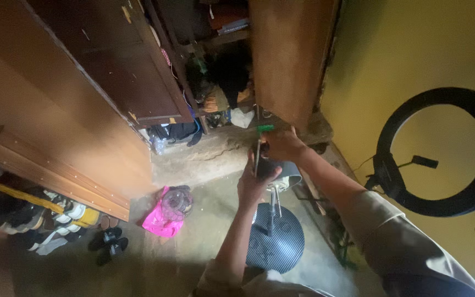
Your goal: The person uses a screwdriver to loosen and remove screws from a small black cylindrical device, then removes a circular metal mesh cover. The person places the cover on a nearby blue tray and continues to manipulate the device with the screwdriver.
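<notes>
Phone (pixel 257 157), dark and slim, long axis upright, edge-on to me: I see my left hand (pixel 255 184) closed around its lower part from below, my right hand (pixel 282 144) gripping its upper end by a green clamp (pixel 265 128), both equally near.

Dim, warm cast, soft blur, shadowed corners

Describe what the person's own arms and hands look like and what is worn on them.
Both hands are bare: no gloves, rings or watch visible. The left hand leads to a bare forearm, with light cloth only near the elbow. The right hand has a loose, pale grey-beige sleeve covering the upper arm.
</notes>
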